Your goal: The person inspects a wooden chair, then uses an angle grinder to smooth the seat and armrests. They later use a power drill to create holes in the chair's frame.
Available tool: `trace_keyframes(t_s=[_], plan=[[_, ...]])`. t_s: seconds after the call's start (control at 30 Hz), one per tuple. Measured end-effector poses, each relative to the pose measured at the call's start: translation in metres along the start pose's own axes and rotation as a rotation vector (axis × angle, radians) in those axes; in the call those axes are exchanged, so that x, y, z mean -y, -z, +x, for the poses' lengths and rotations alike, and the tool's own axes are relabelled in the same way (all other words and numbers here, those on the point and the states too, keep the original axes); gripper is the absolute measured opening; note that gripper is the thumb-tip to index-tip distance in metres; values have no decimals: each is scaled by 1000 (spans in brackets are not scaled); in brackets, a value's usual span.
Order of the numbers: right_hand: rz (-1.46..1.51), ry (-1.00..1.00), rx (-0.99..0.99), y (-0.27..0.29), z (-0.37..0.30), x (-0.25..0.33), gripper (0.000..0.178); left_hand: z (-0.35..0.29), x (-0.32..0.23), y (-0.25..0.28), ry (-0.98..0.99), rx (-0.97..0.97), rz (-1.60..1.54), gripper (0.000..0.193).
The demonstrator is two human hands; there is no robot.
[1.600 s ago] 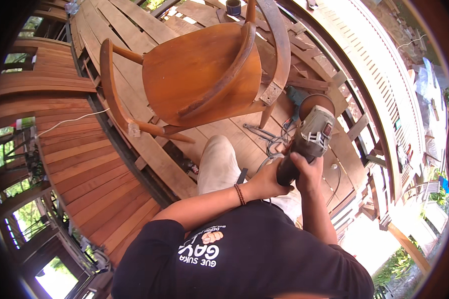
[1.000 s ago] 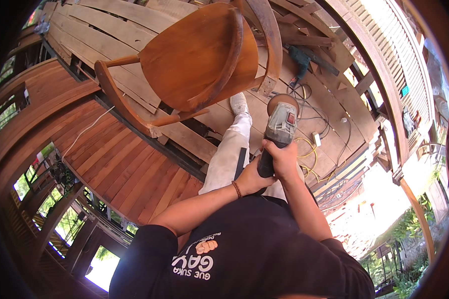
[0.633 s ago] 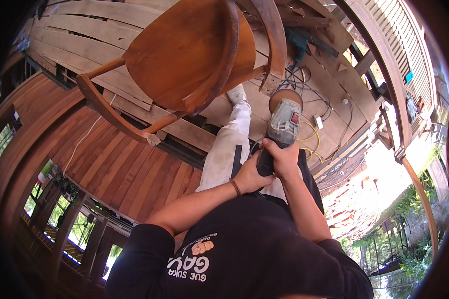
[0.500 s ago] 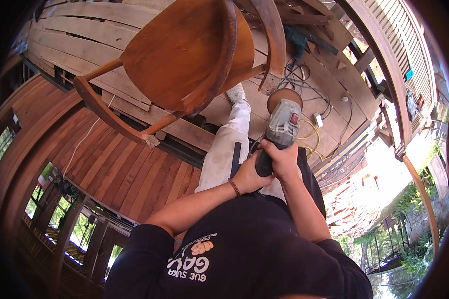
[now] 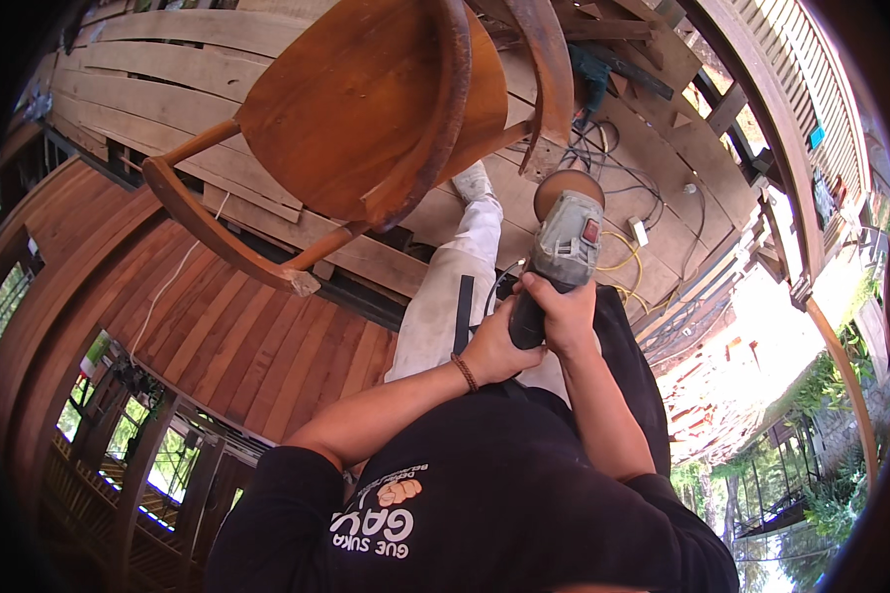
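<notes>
Both of my hands hold a grey angle grinder point(image 5: 570, 242) with a round brown sanding disc point(image 5: 567, 190) at its far end. My left hand point(image 5: 501, 343) wraps the dark rear handle. Just ahead and to the right, my right hand point(image 5: 564, 314) closes round the grip below the tool's body. Beyond them is an orange-brown wooden chair point(image 5: 356, 109), tipped over, its curved legs pointing toward me. The disc sits close to the bare end of the chair's right leg point(image 5: 544, 156); whether they touch I cannot tell. The left leg's end point(image 5: 304, 284) shows pale, worn wood.
Tangled cables point(image 5: 603, 153) lie on the planks beyond the grinder, beside a teal power tool point(image 5: 590, 79). A yellow cord point(image 5: 631, 272) runs right of my hands. Gaps show between the rough boards point(image 5: 158, 74). Reddish decking point(image 5: 237, 336) spreads to the left.
My grip on the grinder is unchanged. The grinder appears slightly farther right in view, and my dark-trousered right leg shows farther to the right. The chair stays almost the same.
</notes>
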State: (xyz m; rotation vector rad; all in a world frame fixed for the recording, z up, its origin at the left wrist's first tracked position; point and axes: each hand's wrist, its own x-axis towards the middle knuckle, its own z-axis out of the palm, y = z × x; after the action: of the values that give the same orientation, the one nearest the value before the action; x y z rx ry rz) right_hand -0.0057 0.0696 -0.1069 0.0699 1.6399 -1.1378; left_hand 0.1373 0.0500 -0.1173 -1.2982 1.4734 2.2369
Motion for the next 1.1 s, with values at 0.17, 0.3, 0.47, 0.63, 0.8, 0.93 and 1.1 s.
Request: trace_keyframes(t_s=[0.17,0.3,0.47,0.63,0.8,0.93,1.1], plan=[[34,-9,5,-4,-1,0,22,0,4,1,-3,4,10,73],[15,-1,13,-4,-1,-2,23,-2,-4,4,32,0,22,72],[26,-9,25,-7,0,1,23,-4,-2,6,16,-18,13,70],[21,0,14,-13,-1,3,24,-7,-6,8,30,-18,2,71],[34,-42,1,-17,-2,7,22,-8,0,10,20,-10,-33,73],[28,-54,-1,-19,-2,6,24,-8,-6,16,53,50,-11,74],[44,-57,-1,-22,-2,9,24,-8,-5,18,41,48,-4,75]])
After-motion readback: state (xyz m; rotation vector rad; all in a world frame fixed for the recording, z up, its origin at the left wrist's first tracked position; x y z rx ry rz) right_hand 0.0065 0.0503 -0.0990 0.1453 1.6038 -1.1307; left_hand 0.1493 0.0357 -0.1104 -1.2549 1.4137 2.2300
